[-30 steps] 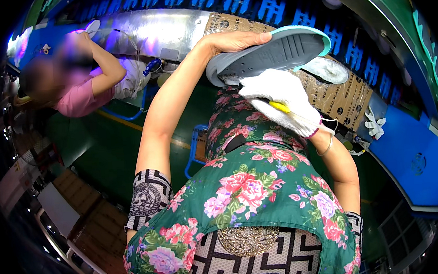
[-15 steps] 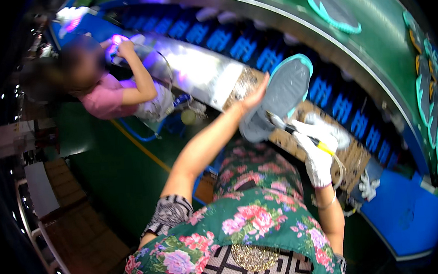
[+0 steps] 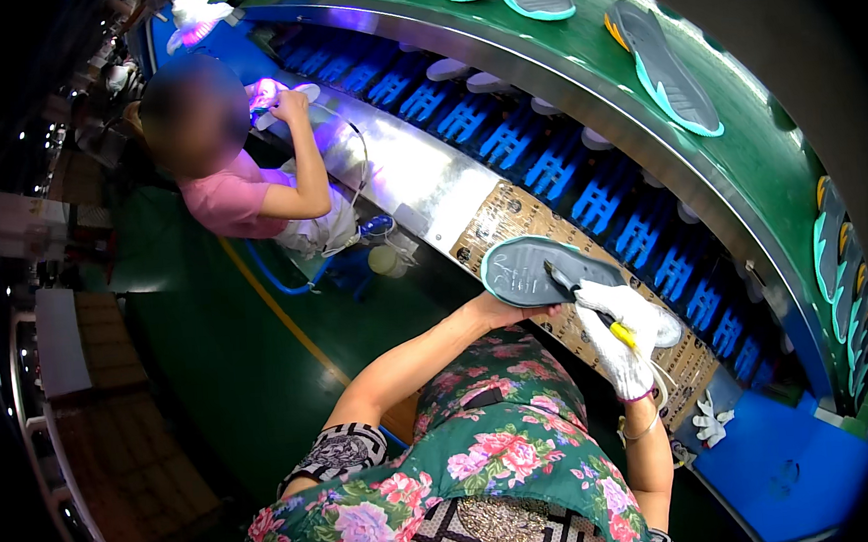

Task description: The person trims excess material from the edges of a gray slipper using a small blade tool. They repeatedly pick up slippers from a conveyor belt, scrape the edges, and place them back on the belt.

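My left hand (image 3: 501,309) is closed around the edge of a grey shoe sole (image 3: 523,266) with a turquoise rim, supporting it from below. The sole lies crosswise, its inner face up, with wet-looking streaks toward its left end. In a white knit glove, my right hand (image 3: 619,337) grips a brush (image 3: 562,277) with a dark handle and a yellow part, and a thin pale tube runs down from it. The bristles meet the sole's inner face near its middle. The glove hides the sole's right end.
A bench topped with patterned brown cardboard (image 3: 510,217) runs beneath the sole. Behind it stand blue slotted racks (image 3: 549,174) and a green conveyor (image 3: 599,42) carrying more soles (image 3: 660,68). A white glove (image 3: 712,421) lies at right. A co-worker in pink (image 3: 236,199) sits left.
The sole has turned from steeply slanted to crosswise and come down nearer my body, my left hand shifting beneath it. My gloved hand and brush have moved slightly down; the brush still meets the sole.
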Demonstrator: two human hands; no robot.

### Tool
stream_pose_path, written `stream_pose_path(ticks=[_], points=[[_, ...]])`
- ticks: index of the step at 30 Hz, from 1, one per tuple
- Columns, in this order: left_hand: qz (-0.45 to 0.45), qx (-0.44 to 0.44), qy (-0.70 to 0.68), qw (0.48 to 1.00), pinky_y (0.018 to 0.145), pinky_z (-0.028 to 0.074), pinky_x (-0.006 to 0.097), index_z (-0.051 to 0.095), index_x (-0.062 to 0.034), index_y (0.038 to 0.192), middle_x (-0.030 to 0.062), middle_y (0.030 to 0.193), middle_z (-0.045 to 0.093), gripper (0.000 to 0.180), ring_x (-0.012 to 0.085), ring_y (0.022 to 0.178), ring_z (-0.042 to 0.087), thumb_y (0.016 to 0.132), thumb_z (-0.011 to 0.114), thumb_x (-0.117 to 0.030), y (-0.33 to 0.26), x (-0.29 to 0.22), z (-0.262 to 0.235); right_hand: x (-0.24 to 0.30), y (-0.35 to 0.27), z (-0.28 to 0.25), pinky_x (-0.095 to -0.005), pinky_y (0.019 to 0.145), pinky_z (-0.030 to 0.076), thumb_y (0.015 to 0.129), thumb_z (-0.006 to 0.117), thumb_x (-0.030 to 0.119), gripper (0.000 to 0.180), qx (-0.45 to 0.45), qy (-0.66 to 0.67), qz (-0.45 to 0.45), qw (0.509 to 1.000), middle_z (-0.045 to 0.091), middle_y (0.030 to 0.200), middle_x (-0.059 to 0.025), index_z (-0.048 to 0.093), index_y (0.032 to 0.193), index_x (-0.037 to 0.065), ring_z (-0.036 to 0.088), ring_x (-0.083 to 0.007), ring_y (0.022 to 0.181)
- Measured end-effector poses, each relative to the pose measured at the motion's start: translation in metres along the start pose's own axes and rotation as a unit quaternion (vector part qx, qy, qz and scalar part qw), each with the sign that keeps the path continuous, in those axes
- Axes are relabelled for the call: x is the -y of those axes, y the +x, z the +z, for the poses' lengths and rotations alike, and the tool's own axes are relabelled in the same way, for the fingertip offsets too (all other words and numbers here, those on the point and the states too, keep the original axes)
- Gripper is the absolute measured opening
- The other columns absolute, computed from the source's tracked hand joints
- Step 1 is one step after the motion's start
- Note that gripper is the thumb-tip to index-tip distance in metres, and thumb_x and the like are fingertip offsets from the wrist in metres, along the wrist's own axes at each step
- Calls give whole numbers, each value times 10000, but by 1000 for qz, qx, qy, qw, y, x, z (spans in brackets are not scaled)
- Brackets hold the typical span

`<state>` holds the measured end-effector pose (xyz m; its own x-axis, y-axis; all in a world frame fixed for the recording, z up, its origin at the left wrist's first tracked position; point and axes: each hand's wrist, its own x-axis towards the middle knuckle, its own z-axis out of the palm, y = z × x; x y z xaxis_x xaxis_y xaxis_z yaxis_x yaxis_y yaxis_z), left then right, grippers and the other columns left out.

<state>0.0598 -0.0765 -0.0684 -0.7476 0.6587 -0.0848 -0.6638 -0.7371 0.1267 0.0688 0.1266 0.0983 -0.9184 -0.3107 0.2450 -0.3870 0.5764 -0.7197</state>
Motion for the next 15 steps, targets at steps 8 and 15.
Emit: stream_pose_path(ticks=[8, 15], points=[[40, 13, -192, 981, 1007, 525, 523, 446, -62, 1446, 202, 1324, 589, 822, 354, 1158, 637, 887, 530, -659, -10, 9, 50, 17, 0, -2, -316, 751, 557, 756, 792, 16, 220, -117, 30, -57, 991, 759, 981, -102, 765, 964, 80, 720, -233, 843], [90, -27, 12, 995, 1133, 384, 548, 338, -181, 1545, 185, 1499, 445, 977, 346, 1371, 462, 824, 482, -823, 15, 23, 86, 28, -4, -3, -332, 793, 551, 770, 787, 92, 256, -149, 15, -24, 988, 759, 1015, -76, 769, 1025, 100, 713, -223, 875]])
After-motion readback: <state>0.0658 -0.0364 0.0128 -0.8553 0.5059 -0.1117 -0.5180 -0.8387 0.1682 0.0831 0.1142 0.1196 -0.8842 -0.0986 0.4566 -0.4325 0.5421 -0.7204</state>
